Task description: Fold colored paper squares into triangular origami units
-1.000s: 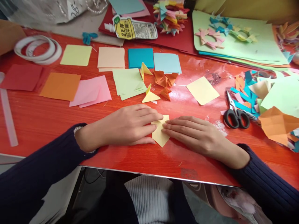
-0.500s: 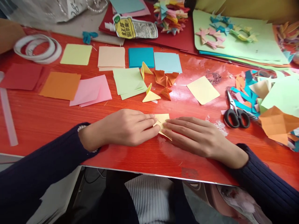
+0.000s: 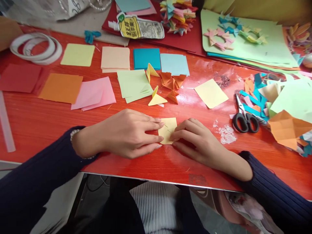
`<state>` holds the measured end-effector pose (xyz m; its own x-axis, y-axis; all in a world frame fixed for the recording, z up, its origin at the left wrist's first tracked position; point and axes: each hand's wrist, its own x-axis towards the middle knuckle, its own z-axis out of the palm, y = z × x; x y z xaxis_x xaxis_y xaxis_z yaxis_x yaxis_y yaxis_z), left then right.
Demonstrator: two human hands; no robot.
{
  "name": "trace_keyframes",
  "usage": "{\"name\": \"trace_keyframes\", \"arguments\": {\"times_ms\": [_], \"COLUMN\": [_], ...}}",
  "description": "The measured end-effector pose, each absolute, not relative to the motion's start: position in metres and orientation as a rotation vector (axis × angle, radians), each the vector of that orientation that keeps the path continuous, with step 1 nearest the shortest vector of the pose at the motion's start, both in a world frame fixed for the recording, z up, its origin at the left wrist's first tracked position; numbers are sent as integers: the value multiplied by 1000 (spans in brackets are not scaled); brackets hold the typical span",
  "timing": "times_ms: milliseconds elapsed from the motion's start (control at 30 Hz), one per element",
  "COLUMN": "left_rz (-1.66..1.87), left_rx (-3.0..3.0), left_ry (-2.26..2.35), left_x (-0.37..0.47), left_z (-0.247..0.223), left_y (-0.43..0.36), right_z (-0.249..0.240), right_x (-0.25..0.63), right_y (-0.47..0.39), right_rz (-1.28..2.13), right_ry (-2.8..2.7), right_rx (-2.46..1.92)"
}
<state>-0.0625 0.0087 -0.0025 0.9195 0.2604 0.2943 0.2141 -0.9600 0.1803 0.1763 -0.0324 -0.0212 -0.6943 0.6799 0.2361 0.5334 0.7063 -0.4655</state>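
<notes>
A small pale yellow folded paper [image 3: 168, 129] lies flat on the red table between both hands, showing crease or flap lines in its middle. My left hand [image 3: 124, 133] rests palm down with fingers stretched, and its fingertips press the paper's left edge. On the other side, my right hand [image 3: 198, 139] has bent fingers closed at the paper's right edge; its thumb is largely hidden. Just beyond are two folded yellow pieces [image 3: 158, 98] and several folded orange pieces [image 3: 172, 81]. A single yellow square sheet [image 3: 211, 93] lies to the right.
Stacks of coloured squares, including pink [image 3: 95, 93], orange [image 3: 60, 87] and light green [image 3: 133, 84], lie beyond my left hand. Black-handled scissors [image 3: 245, 118] and paper scraps [image 3: 255, 94] are at right. Tape rolls [image 3: 36, 48] sit at far left, a pouch [image 3: 138, 27] at the back.
The yellow paper now lies flatter and more squarely, with more of it showing. My right fingers have gone from stretched to bent, and my left hand has shifted slightly left.
</notes>
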Motion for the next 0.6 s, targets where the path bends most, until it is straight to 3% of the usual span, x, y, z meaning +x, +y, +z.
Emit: {"name": "trace_keyframes", "arguments": {"times_ms": [400,600], "left_rz": [308,301], "left_rx": [2833,2822], "left_ry": [408,400], "left_x": [-64,-65], "left_z": [2,4], "left_y": [10,10], "right_z": [-19,-20], "right_x": [171,167], "right_y": [-29,-30], "right_rz": [710,574], "right_ry": [-2449,-2453], "right_rx": [-963,-1049]}}
